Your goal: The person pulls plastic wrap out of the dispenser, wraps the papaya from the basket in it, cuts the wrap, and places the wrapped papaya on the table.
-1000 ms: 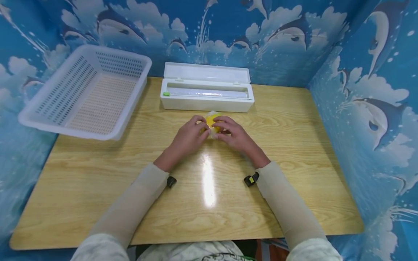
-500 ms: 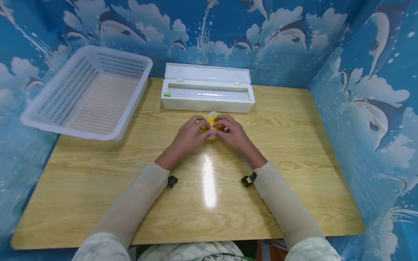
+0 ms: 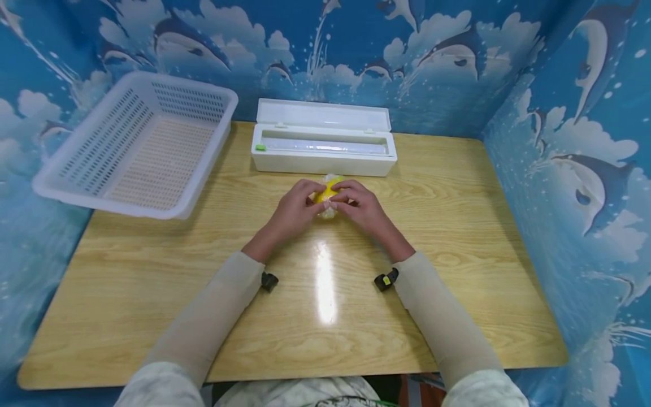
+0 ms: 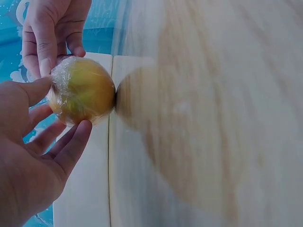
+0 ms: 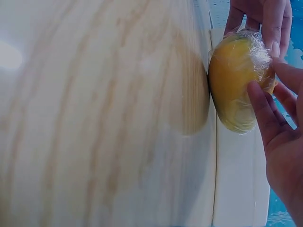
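A yellow mango (image 3: 326, 193) wrapped in clear cling film rests on the table in front of the white box. From the left, my left hand (image 3: 296, 208) curls round it, and in the left wrist view its fingertips (image 4: 84, 128) lie against the skin of the mango (image 4: 90, 94). My right hand (image 3: 364, 209) holds the opposite side, fingers bent over the top. Both thumbs meet on the near side, at the bunched cling film (image 5: 260, 56). In the right wrist view the mango (image 5: 231, 80) looks oval, and the film is crinkled around it.
A white box (image 3: 325, 164) with its lid raised stands behind the hands, a roll of cling film (image 3: 325, 145) inside. At the back left is a white perforated basket (image 3: 178, 210). Dolphin-print curtains (image 3: 437, 85) surround the wooden table (image 3: 458, 226).
My fingers have shifted slightly over the mango, the thumbs drawing together at the film on the near side. More of the yellow shows between the hands now. Box and basket stay put.
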Action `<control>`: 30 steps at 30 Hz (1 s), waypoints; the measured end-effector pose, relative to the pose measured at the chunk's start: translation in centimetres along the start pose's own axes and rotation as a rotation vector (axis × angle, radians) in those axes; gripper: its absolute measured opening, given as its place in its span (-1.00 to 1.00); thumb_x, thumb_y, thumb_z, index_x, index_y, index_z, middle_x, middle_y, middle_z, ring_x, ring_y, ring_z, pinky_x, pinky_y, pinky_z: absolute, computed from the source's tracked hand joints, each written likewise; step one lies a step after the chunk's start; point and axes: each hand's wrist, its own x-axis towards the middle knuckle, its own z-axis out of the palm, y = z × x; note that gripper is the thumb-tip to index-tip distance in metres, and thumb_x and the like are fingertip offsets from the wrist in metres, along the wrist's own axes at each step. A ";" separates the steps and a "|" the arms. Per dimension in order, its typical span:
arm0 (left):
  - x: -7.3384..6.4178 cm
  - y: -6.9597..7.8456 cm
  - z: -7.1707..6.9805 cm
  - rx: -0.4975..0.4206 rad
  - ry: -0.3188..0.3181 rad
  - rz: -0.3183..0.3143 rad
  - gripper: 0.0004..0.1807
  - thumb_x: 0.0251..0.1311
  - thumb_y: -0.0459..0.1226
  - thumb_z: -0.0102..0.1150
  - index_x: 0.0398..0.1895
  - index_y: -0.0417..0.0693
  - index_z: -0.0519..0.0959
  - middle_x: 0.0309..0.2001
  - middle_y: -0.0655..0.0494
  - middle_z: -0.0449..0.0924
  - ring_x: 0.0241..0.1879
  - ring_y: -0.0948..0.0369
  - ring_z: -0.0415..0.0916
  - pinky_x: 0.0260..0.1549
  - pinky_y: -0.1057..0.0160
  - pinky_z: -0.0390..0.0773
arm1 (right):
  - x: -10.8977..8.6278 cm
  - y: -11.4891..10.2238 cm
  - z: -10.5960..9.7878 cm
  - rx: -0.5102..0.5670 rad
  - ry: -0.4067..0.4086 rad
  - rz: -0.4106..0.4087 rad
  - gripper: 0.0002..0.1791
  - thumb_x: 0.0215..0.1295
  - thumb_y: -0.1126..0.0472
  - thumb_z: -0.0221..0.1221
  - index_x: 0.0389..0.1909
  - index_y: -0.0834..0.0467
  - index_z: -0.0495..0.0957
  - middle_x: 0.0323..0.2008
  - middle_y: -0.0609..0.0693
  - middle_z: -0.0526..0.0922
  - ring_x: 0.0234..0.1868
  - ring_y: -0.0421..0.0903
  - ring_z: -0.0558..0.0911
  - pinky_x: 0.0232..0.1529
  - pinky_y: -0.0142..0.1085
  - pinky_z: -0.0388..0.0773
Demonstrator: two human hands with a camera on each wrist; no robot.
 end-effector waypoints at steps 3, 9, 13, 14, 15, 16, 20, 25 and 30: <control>0.0 0.0 0.0 0.038 0.006 0.039 -0.49 0.39 -0.01 0.19 0.32 0.00 0.52 0.23 0.10 0.48 -0.07 0.20 0.49 -0.08 0.21 0.60 | 0.0 0.0 0.1 -0.004 0.025 0.001 -0.85 0.40 0.12 0.25 -0.18 0.10 0.72 0.15 -0.03 0.57 0.07 -0.08 0.58 -0.09 -0.26 0.61; 0.0 0.1 0.0 0.022 0.049 0.104 -0.58 0.42 -0.11 0.19 0.26 -0.05 0.58 0.17 0.07 0.57 0.05 0.14 0.54 0.02 0.15 0.59 | 0.0 0.0 0.4 0.014 0.065 0.025 -0.87 0.36 0.17 0.30 -0.21 0.16 0.71 0.05 0.04 0.61 0.00 -0.06 0.61 -0.10 -0.28 0.63; 0.1 0.2 0.3 0.035 0.074 0.116 -0.61 0.41 -0.11 0.19 0.21 -0.04 0.61 0.16 0.06 0.60 0.13 0.11 0.54 0.09 0.11 0.56 | -0.1 0.0 0.3 0.022 0.079 0.034 -0.86 0.36 0.18 0.30 -0.18 0.17 0.71 0.03 0.06 0.61 0.00 -0.05 0.62 -0.10 -0.30 0.62; 0.1 0.2 0.3 0.044 0.077 0.117 -0.62 0.42 -0.11 0.19 0.21 -0.03 0.61 0.16 0.06 0.60 0.14 0.11 0.54 0.10 0.11 0.55 | -0.2 0.0 0.3 0.021 0.080 0.037 -0.85 0.36 0.18 0.30 -0.15 0.16 0.71 0.02 0.06 0.61 -0.01 -0.05 0.61 -0.09 -0.30 0.62; 0.1 0.2 0.4 0.051 0.081 0.118 -0.63 0.42 -0.11 0.19 0.20 -0.03 0.61 0.15 0.06 0.61 0.13 0.11 0.54 0.09 0.11 0.55 | -0.2 0.0 0.3 0.019 0.081 0.040 -0.83 0.36 0.18 0.30 -0.12 0.15 0.71 0.02 0.05 0.61 -0.02 -0.06 0.61 -0.10 -0.31 0.62; 0.1 0.3 0.5 0.057 0.085 0.120 -0.63 0.42 -0.11 0.19 0.19 -0.04 0.62 0.14 0.05 0.61 0.12 0.10 0.54 0.06 0.12 0.56 | -0.3 0.0 0.3 0.017 0.079 0.042 -0.82 0.35 0.18 0.31 -0.09 0.14 0.71 0.03 0.04 0.61 -0.04 -0.07 0.61 -0.10 -0.32 0.62; 0.2 0.5 0.6 0.069 0.105 0.124 -0.66 0.42 -0.13 0.18 0.15 -0.06 0.64 0.10 0.03 0.63 0.07 0.10 0.56 -0.03 0.16 0.58 | -0.5 0.0 0.2 0.003 0.052 0.048 -0.72 0.31 0.19 0.34 0.02 0.13 0.69 0.04 0.00 0.58 -0.12 -0.08 0.57 -0.13 -0.34 0.63; 0.1 0.5 0.6 0.074 0.095 0.116 -0.64 0.44 -0.10 0.15 0.18 -0.04 0.63 0.10 0.06 0.62 0.08 0.13 0.55 -0.03 0.18 0.58 | -0.4 0.1 0.2 -0.037 0.024 0.020 -0.72 0.30 0.18 0.35 0.01 0.12 0.67 0.01 -0.01 0.54 -0.15 -0.08 0.55 -0.13 -0.28 0.63; -0.1 0.4 0.0 0.095 -0.006 0.084 -0.50 0.39 0.00 0.19 0.32 0.05 0.51 0.16 0.15 0.53 0.10 0.19 0.48 -0.01 0.21 0.55 | -0.3 0.3 0.2 -0.031 0.036 -0.006 -0.81 0.32 0.17 0.34 -0.12 0.15 0.72 0.04 0.00 0.57 0.07 -0.06 0.59 -0.06 -0.23 0.64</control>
